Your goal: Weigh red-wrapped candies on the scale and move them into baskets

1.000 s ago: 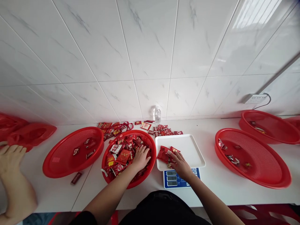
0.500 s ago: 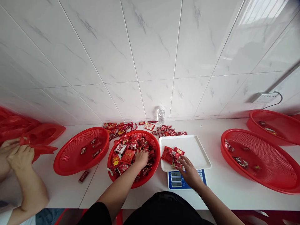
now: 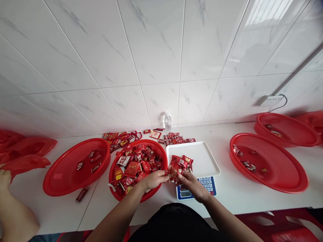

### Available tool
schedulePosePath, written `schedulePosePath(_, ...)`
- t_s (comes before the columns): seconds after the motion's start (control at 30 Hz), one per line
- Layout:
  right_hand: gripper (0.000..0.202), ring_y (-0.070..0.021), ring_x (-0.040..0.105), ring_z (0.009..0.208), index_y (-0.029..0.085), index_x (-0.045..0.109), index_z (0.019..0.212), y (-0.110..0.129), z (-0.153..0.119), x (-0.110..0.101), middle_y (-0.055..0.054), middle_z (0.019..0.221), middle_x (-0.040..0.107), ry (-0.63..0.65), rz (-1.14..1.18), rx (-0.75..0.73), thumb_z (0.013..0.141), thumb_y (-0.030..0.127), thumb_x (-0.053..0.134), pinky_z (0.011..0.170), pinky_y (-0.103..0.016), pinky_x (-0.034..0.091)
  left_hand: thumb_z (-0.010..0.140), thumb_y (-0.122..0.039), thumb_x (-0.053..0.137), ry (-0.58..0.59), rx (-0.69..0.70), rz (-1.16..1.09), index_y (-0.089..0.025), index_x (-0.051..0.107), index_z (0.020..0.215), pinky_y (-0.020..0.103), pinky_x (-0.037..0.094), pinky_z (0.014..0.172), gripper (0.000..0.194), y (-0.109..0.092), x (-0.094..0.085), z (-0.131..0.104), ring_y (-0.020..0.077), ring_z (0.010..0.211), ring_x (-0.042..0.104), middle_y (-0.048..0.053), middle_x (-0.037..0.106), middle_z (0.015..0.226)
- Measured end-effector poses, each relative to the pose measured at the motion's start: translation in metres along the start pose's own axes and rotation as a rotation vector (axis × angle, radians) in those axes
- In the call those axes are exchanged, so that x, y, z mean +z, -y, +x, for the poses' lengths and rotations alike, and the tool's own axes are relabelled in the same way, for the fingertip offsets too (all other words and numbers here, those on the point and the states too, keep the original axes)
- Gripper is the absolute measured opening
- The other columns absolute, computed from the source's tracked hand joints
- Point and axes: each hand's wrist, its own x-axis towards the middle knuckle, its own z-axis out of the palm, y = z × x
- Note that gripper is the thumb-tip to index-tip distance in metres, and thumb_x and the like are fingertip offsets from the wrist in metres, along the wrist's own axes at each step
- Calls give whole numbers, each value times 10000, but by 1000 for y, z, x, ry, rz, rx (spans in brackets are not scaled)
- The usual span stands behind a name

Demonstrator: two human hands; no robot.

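Between my two hands is a red candy packet (image 3: 173, 172), pinched at its left edge by my left hand (image 3: 155, 179) and at its right by my right hand (image 3: 190, 183). They hold it over the near left edge of a white scale tray (image 3: 202, 154). Several red candy packets (image 3: 185, 161) lie on the tray behind it. Below sits the scale's blue keypad panel (image 3: 208, 185), partly covered by my right hand. Just left, a red basket (image 3: 164, 158) is heaped with wrapped candies (image 3: 133, 168); my left forearm crosses its near right rim.
Red baskets with a few candies stand left (image 3: 54, 168) and right (image 3: 285, 161), another (image 3: 290, 124) behind. A clear bottle (image 3: 167, 122) and loose candies (image 3: 174, 137) lie along the wall. At far left, another person's hand (image 3: 4, 178) is by red plastic bags (image 3: 27, 161).
My left hand has come out of the candy basket and moved right to meet my right hand. Both now grip a packet above the tray edge. The view has shifted slightly.
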Motion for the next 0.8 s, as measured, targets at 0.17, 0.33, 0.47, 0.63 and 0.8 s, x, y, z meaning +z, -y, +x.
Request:
schedulePosePath(0.17, 464, -126, 512, 564, 173, 588, 702, -22, -2, 0, -8, 629, 591, -34, -126, 90, 766, 624, 500, 548, -243, 408, 736, -484, 619, 109, -36, 111, -175, 646, 930, 295, 435, 776, 366, 15, 23, 5, 169, 828, 588, 24, 658, 862)
schedulePosePath(0.33, 469, -124, 500, 527, 184, 552, 629, -47, -4, -1, 0, 584, 576, -91, -119, 126, 748, 634, 495, 531, -246, 391, 725, -526, 618, 53, -168, -82, -144, 608, 938, 266, 446, 653, 437, 38, 42, 19, 122, 653, 583, 22, 623, 736)
schedulePosePath(0.47, 451, -116, 506, 513, 177, 545, 679, -55, -2, -4, 1, 606, 586, -144, -81, 155, 752, 619, 493, 497, -237, 372, 714, -504, 643, 2, -180, -145, -138, 603, 901, 232, 427, 594, 413, 42, 48, 28, 101, 602, 562, 7, 600, 691)
schedulePosePath(0.63, 386, -136, 566, 593, 181, 574, 885, -61, -1, -10, 1, 690, 622, -223, -63, 155, 754, 541, 527, 529, -244, 406, 759, -406, 613, -180, -172, -144, -158, 528, 1068, 233, 452, 576, 405, 41, 46, 37, 102, 606, 567, 19, 616, 781)
schedulePosePath(0.8, 341, -162, 591, 629, 187, 578, 1019, -64, -2, -21, 3, 693, 627, -326, -189, 126, 770, 412, 519, 611, -287, 454, 773, -293, 584, -400, 32, 62, -229, 355, 1266, 282, 519, 701, 547, 41, 45, 43, 131, 784, 616, 99, 512, 1244)
